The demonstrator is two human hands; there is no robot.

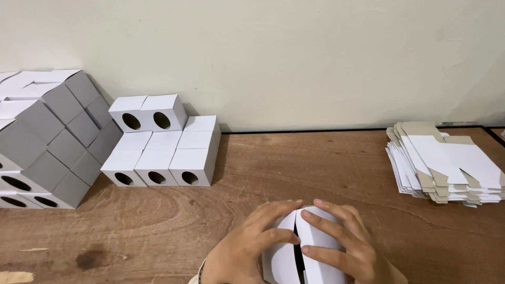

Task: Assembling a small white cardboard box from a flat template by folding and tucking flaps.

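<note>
Box (302, 247): white card, at the near edge of the table (294, 168), centre-right, partly cut off by the bottom of the frame. Two curved white flaps meet along a dark seam that runs near-to-far; the seam is not fully shut, a narrow gap shows. Judged: this box is mid-fold, with its flaps being pressed together but not yet tucked.

Left hand (247, 247): on the left flap, fingers spread and laid flat, tips reaching the seam. Grip is a press, not a pinch.

Right hand (342, 242): on the right flap, fingers spread likewise, tips touching the seam from the other side. Both hands bear on the box; neither holds anything else.

Done so far, as it lies: a block of finished white boxes (165, 144) stands far left, each with a round hole in its near face, two more stacked on top against the wall (294, 58). Further left, a larger pile (50, 137) of the same boxes, stacked aslant, grey-shaded sides showing; it runs out of frame.

Left to do: a stack of flat blanks (444, 165), white and brown card, lies far right, well apart from the hands. Stack is many sheets thick, so by my judgement a fair share of the folding remains.
</note>
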